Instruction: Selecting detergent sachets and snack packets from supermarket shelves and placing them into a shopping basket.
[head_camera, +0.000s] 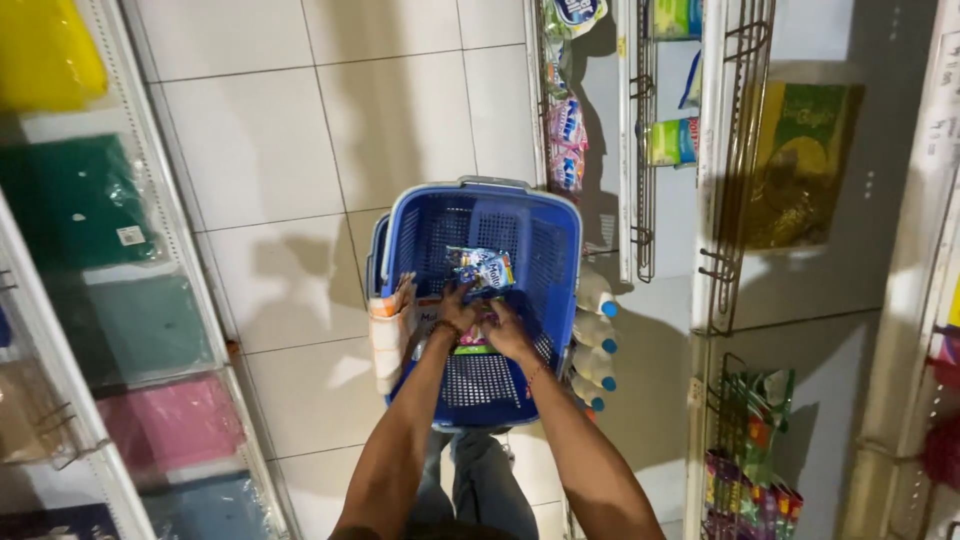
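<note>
forearms: closest to the camera, both bare, coming up from the bottom edge and meeting over the basket; jeans show between them.
left hand (455, 308): down inside the basket, a bracelet on the wrist, fingers curled round the lower edge of a small packet, so closed on it as far as I can see.
right hand (506, 330): right next to the left one, touching it, a thin band on the wrist. Fingers are bent down among the packets, but honestly can't tell if it's actually gripping anything.
snack packet (482, 268): small blue and white pouch, lying flat-ish just above the fingertips, in the middle of the basket.
pink packet (472, 338): only a sliver shows between the two hands, rest is hidden.
basket (545, 235): blue plastic shopping basket with mesh walls, sitting on the floor straight ahead.
wrapped pack (388, 335): pale bundle with an orange stripe, leaning at the basket's left rim.
white bottles (594, 335): a row with blue caps, just beside the basket's right wall.
floor (270, 150): light tiles.
left shelf (110, 300): green, pink and blue folded stuff in clear wrap.
right racks (735, 160): wire hooks with hanging sachets and a yellow-green bag.
</note>
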